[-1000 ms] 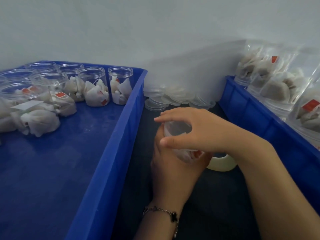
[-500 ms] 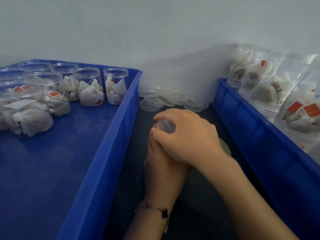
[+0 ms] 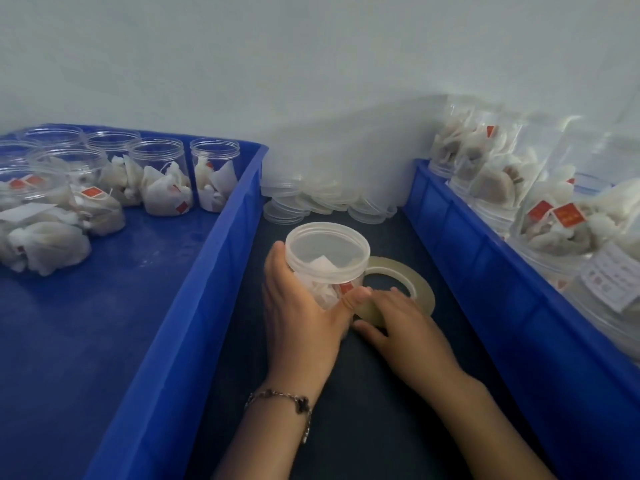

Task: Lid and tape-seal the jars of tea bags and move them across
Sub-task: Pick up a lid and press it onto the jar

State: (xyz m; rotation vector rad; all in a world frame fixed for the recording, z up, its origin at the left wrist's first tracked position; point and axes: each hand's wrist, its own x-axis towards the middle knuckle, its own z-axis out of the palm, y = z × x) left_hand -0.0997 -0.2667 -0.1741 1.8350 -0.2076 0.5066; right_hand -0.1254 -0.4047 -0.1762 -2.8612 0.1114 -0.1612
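Now, surface: dark table [image 3: 363, 393] strip running between two blue bins, backed by a plain pale wall [image 3: 311, 64].
Left bin: blue crate [image 3: 194, 306] with open, unlidded jars [image 3: 162, 174] of tea bags grouped at its far end; a few loose tea bags [image 3: 45, 247] lie on its floor.
Right bin: second blue crate [image 3: 485, 258] packed with lidded jars [image 3: 554, 216] of tea bags, red tags showing.
Far end of table: heap of clear spare lids [image 3: 311, 202] against the wall.
Task jar: jar in hand [image 3: 329, 265] stands upright on the table between the bins, clear lid on top, tea bags and a red tag visible inside.
Left hand [image 3: 304, 313]: fingers wrapped round the jar's body, thumb pressed on its near side; bracelet [image 3: 284, 403] at the wrist.
Right hand [image 3: 398, 317]: fingers laid loosely curved over the near edge of the tape roll [image 3: 398, 289]; whether they pinch it, cannot tell.
Tape roll: lies flat on the table, touching the jar's right side.
Change since half a second ago: right hand was cupped over the jar's top; it has come off the lid and dropped onto the tape. Lid and roll, then mostly hidden, are now exposed. Left hand keeps its hold.
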